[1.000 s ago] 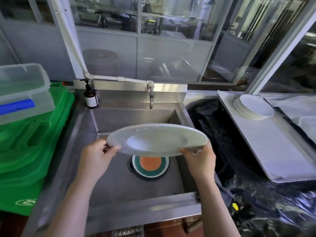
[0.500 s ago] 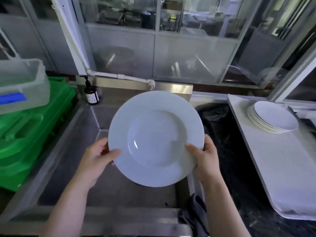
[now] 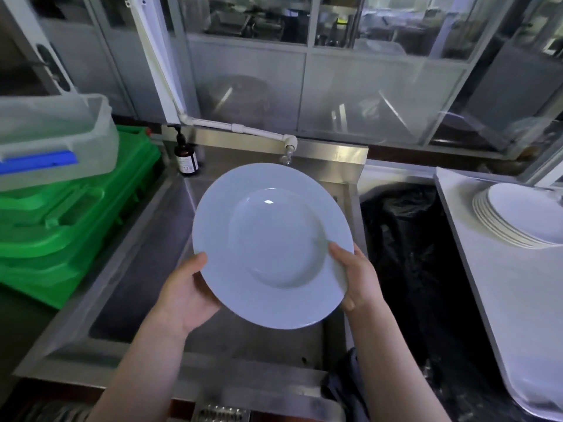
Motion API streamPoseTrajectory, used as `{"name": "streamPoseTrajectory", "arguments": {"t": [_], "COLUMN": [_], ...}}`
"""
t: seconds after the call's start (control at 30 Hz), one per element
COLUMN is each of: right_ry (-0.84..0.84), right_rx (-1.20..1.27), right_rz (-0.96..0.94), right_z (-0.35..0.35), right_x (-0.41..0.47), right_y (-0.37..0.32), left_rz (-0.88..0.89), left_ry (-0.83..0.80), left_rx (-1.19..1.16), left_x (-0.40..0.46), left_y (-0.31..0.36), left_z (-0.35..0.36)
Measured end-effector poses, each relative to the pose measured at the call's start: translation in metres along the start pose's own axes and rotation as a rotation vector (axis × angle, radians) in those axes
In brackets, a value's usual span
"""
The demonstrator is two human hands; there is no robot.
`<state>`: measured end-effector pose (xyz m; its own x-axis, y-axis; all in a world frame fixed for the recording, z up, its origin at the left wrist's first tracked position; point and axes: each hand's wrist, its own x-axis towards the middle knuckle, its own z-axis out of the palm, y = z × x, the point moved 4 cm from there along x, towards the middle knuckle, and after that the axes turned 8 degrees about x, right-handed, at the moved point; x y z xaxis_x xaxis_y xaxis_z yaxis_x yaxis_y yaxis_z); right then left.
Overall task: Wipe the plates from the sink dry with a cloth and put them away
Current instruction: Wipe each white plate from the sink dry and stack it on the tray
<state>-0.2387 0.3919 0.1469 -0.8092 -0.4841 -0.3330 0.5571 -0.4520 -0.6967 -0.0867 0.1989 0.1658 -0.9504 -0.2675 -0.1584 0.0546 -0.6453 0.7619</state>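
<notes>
Gripping a white plate (image 3: 272, 245) over the steel sink (image 3: 146, 239), both hands, left (image 3: 185, 295) and right (image 3: 356, 280); glass-panelled kitchen behind.

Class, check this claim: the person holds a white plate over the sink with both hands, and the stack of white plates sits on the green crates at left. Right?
Not quite. In the head view the stack of white plates sits on the white tray at right, not on the green crates. Both hands, left hand and right hand, do hold the white plate over the sink.
</notes>
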Motion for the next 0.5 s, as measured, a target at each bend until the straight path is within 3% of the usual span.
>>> {"name": "streamPoseTrajectory", "arguments": {"t": [0.2,0.37,0.43,0.5], "right_ry": [0.098,0.026,0.138,0.335], "right_rx": [-0.142,-0.126,-0.295,-0.664], "right_rz": [-0.028,-0.006,-0.118,-0.186], "right_z": [0.013,0.016,-0.006,-0.047], "right_x": [-0.005,-0.019,-0.032,-0.051], "right_y": [-0.012,-0.017,-0.017,-0.008], "left_rz": [0.008,0.068,0.057,0.033], "left_ry": [0.101,-0.025,-0.056,-0.096], "left_rx": [-0.019,-0.133,-0.173,-0.236], "left_x": [0.0,0.0,-0.001,-0.001], "left_y": [-0.002,-0.001,0.0,0.0], "left_z": [-0.002,0.003,0.0,-0.006]}}
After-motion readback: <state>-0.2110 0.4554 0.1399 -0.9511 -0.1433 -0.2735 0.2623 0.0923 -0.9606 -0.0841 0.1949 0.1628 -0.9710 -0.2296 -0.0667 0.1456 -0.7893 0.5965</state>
